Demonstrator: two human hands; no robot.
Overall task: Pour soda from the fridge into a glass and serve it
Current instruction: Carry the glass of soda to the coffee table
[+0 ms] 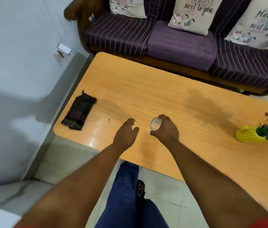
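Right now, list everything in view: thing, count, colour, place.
Clear drinking glass: one, pale liquid inside, in the right hand over the table.
Orange wooden table: one, centre.
Dark folded cloth: one, table's left end.
Yellow ribbed vase with plant: one, table's right edge.
Purple striped sofa: one, behind the table.
Printed cream cushions: three, on the sofa.
Left hand: empty, open, beside the glass.
Right hand: gripping the glass.

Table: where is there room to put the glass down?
The table is bare between the cloth and the vase, up to the sofa. It is crowded only by the vase. The right hand holds the glass.
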